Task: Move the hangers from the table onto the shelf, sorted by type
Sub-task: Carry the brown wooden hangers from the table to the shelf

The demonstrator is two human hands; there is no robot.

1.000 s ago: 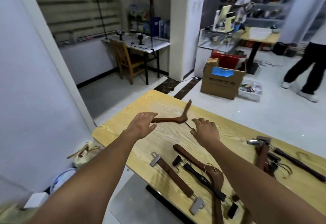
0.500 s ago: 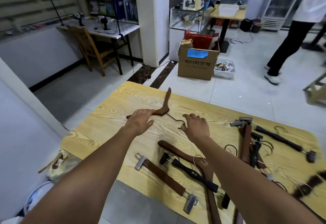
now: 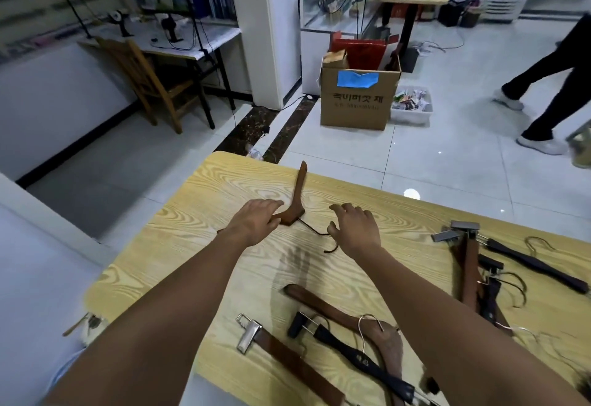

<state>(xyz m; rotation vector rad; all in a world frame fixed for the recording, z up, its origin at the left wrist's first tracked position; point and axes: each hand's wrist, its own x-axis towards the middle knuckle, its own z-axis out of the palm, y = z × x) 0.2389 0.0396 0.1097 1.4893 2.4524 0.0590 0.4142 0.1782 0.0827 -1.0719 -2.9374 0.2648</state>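
Wooden hanger (image 3: 299, 188) is clasped by the left hand (image 3: 252, 223); at three o'clock, the grip of the right hand (image 3: 355, 229) is spread.

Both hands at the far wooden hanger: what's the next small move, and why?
Probably close the left hand around the arm of the wooden hanger and lift. It lies on that arm; the right hand hovers by the wire hook, holding nothing; the hanger lies flat on the table.
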